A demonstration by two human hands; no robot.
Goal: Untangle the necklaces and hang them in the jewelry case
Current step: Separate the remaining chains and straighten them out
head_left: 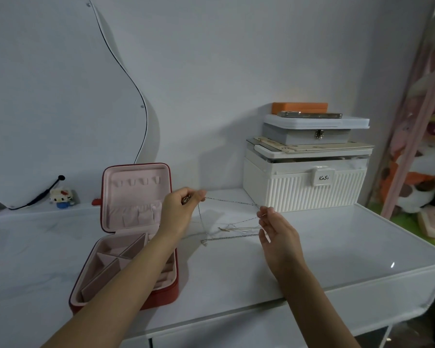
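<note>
A red jewelry case [166,295] with pink lining stands open at the left of the white table, lid upright with small hooks [136,182] near its top. My left hand [178,209] pinches one end of a thin silver necklace chain [230,200] just right of the lid. My right hand [278,231] pinches the same chain further right, so the strand is stretched between the hands. More tangled chain [230,233] droops below and lies on the table between them. How many necklaces there are I cannot tell.
A white ribbed storage box [304,187] with stacked flat boxes on top stands at the back right, close behind my right hand. A small toy figure [60,195] and a mirror [60,96] are at the back left. The table's front edge [261,310] runs below my forearms.
</note>
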